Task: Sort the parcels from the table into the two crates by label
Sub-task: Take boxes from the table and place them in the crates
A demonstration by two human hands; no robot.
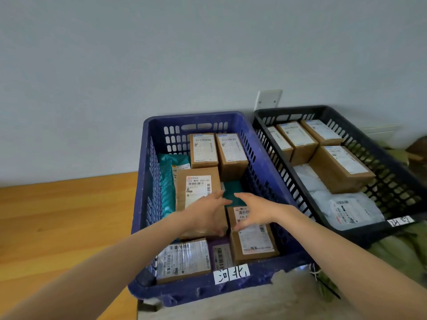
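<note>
At centre, the blue crate [147, 204]: is sitting packed with parcels, a handwritten tag [231, 273] sticking to its near rim. Its slotted walls are rising well above the parcels, so a box tilting on the way out is likely catching a corner. Wood-grain boards [57, 227] are running along its left side.
Black crate [392, 181]: is lying just beside the blue one on the right, the rims close together, carrying brown boxes at the back and white mailers [323, 199] in front. A parcel crossing over is risking a knock on the two raised rims, and a misread label is sending it to the wrong crate.
Centre box [198, 188]: is lying flat on a teal mailer [166, 181], its label facing up. A sideways push is likely sliding it on that slick plastic.
Front-right box [254, 241]: is sitting close against the blue crate's right wall, leaving fingers little room on that side.
Left hand [208, 211]: is hovering over the centre box's near end, fingers spread and holding nothing. I cannot tell whether it is touching.
Right hand [251, 211]: is reaching over the front-right box's far end, fingers spread, gripping nothing.
Open gap [233, 189]: a small teal patch is showing just beyond both sets of fingertips, the only low spot nearby.
Surface: is not showing in view, and no parcel is being carried.
</note>
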